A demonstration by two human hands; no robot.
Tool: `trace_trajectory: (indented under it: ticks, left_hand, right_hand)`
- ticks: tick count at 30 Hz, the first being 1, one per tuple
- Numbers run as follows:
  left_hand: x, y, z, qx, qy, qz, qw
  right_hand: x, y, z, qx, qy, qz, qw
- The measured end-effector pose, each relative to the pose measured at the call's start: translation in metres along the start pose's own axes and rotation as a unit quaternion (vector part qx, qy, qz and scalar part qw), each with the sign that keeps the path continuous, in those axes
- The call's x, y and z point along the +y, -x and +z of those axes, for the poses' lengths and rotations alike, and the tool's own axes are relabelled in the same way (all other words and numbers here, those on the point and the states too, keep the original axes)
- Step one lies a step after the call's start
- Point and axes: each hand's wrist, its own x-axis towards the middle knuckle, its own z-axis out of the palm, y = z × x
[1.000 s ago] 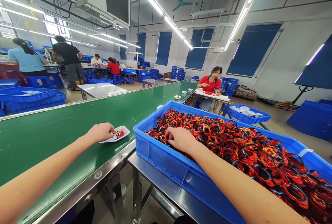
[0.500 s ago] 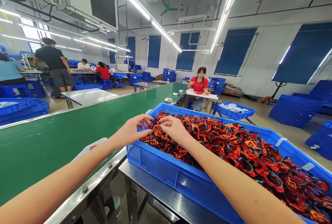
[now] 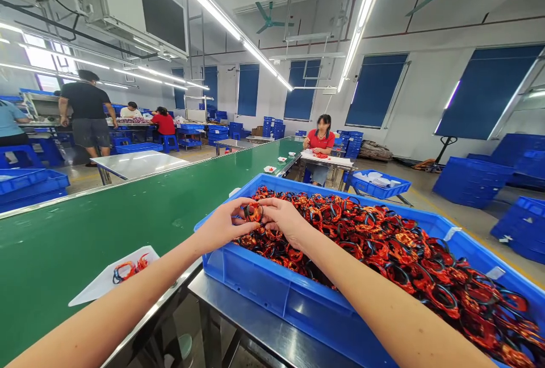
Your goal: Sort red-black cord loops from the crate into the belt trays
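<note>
left hand (image 3: 223, 225) has quit the white tray (image 3: 97, 289) on the green belt (image 3: 85, 220) and joined right hand (image 3: 284, 219) over the blue crate (image 3: 264, 294); both pinch one orange-black ring (image 3: 254, 212), singled from the heap (image 3: 404, 254)

Beyond the tray (image 3: 97, 289) the belt (image 3: 106, 214) seems bare; the crate wall (image 3: 264, 291) intervenes.

Blue crate (image 3: 272, 294), orange-black rings (image 3: 383, 249), green belt (image 3: 106, 220)

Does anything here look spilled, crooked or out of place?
Nothing stands out. The left hand and right hand pinch one loop over the blue crate; its heap of loops lies within the walls. The white tray lies flat on the green belt.
</note>
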Motion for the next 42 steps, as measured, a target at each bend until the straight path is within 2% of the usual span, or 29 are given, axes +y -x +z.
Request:
trace_trajectory:
  ticks: [5,7,10,15,21,28,32,36,39,42]
  left_hand:
    - [0.004,-0.001,0.000,0.018,-0.076,0.015,0.997]
    - [0.004,-0.001,0.000,0.009,-0.093,0.020,0.995]
    - [0.003,-0.001,0.001,0.003,-0.089,0.016,0.996]
    - [0.002,-0.001,0.001,0.000,-0.075,0.002,0.997]
    - [0.000,-0.001,0.000,-0.005,-0.070,-0.003,0.998]
    - [-0.005,-0.002,0.002,0.001,-0.096,0.010,0.995]
    - [-0.007,-0.001,0.004,0.052,-0.072,0.014,0.996]
    - [-0.005,0.001,0.006,0.104,-0.047,0.025,0.993]
    - [-0.004,0.003,0.008,0.122,-0.063,0.048,0.989]
    - [-0.004,0.005,0.009,0.122,-0.071,0.064,0.988]
  right_hand:
    - [0.003,0.001,0.004,0.005,0.118,-0.126,0.985]
    - [0.003,0.004,0.005,0.000,0.170,-0.145,0.975]
    - [0.003,0.005,0.006,-0.012,0.198,-0.135,0.971]
    - [0.005,0.000,0.004,-0.044,0.126,-0.118,0.984]
    - [0.004,0.000,0.002,-0.045,0.083,-0.082,0.992]
    - [0.008,-0.001,0.003,-0.027,0.144,-0.120,0.982]
    - [0.010,-0.002,0.003,-0.021,0.126,-0.118,0.985]
    - [0.009,-0.001,0.003,-0.065,0.056,-0.101,0.991]
    - [0.011,-0.001,0.003,-0.087,0.034,-0.096,0.991]
    - [0.013,-0.003,0.002,-0.077,0.034,-0.096,0.992]
